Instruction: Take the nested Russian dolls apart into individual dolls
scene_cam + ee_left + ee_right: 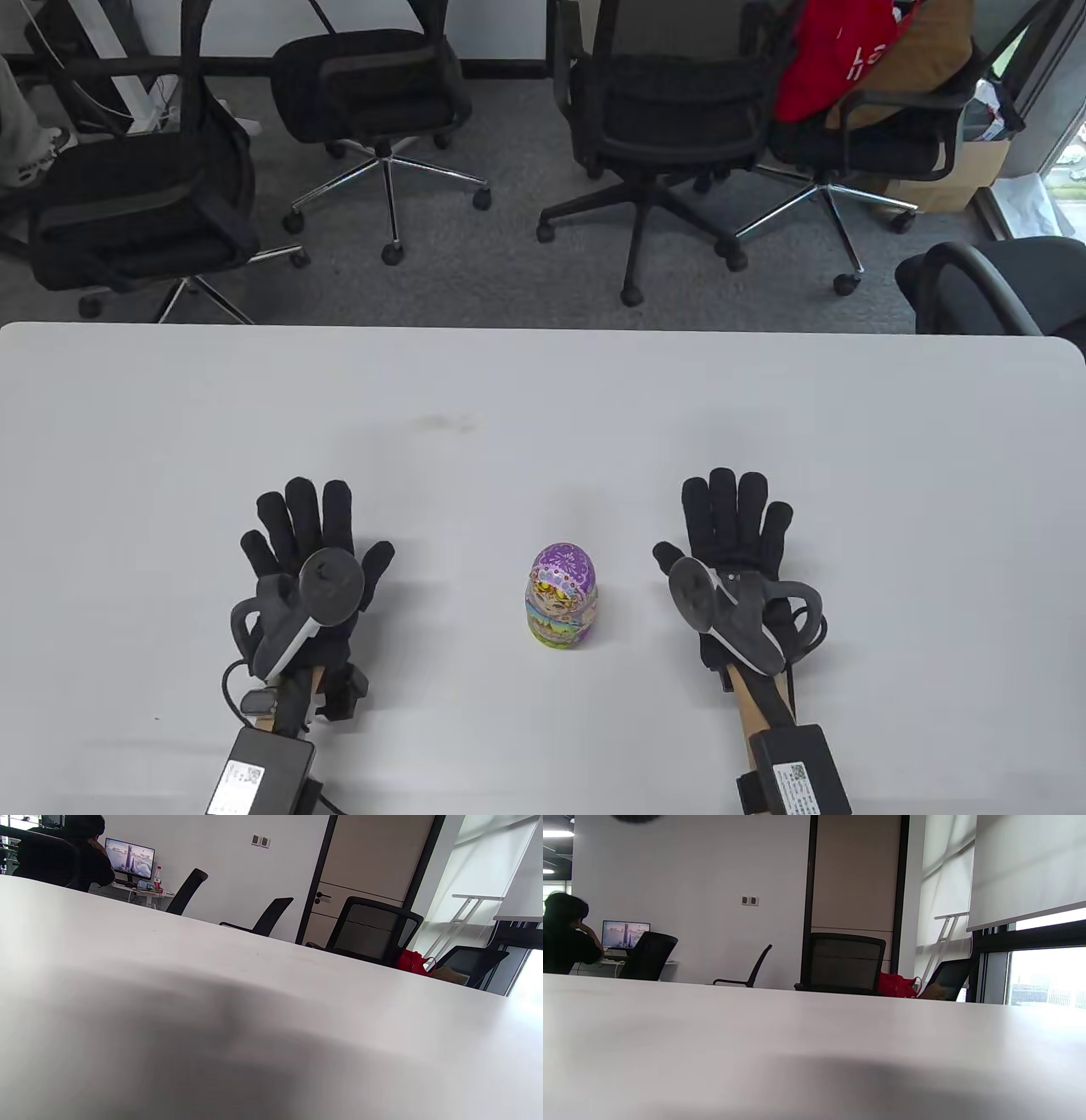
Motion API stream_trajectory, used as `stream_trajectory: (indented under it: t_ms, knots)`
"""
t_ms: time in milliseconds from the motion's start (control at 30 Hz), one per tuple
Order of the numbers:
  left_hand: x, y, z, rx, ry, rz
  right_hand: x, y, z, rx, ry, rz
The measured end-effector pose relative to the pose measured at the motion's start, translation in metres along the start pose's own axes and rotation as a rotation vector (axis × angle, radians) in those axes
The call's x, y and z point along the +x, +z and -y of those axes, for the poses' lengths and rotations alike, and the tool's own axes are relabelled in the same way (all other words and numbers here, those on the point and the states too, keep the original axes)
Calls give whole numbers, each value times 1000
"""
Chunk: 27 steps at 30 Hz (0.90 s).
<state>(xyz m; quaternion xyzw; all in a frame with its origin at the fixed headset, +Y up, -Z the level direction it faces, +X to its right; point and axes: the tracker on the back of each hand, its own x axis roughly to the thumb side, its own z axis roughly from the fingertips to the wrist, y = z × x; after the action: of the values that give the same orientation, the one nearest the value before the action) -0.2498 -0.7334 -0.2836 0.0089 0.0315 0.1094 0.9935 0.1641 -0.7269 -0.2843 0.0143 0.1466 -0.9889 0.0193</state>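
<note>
Russian doll point(562, 598) stands upright on the white table point(543, 407), still closed in one piece, purple patterned head on top, painted bands below. Your left hand point(307, 570) lies flat on the table to the left of the doll, well apart from it, palm down, fingers straight and spread, holding nothing. Your right hand point(736, 560) lies flat to the right of the doll, a little closer than the left but not touching it, fingers straight and slightly fanned, also holding nothing. A tracker sits on the back of each hand. Both wrist views show only bare tabletop and the room past it; no fingers and no doll in either. Past the table edge beyond the doll: black office chairs point(662, 110), a red bag point(836, 51) on one of them. Wrist views also show a person point(564, 938) seated at a monitor point(625, 934) far behind.
</note>
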Motion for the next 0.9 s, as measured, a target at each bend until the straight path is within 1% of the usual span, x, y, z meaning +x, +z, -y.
stream_trajectory:
  t_ms: [367,500,633,733,900]
  knots:
    - [5,-1,4,-16,-21,19,-1,1,0,1,0,-2]
    - [13,-1,5,-29,-14,66,-1,1,-1,5,-3,-3]
    - [32,-2,5,-40,0,158,-1,2,-1,13,-9,-6]
    - [53,-1,2,-46,16,245,-3,4,-1,13,-18,-13]
    - [89,5,-4,-48,90,383,-6,5,-2,20,-42,-22]
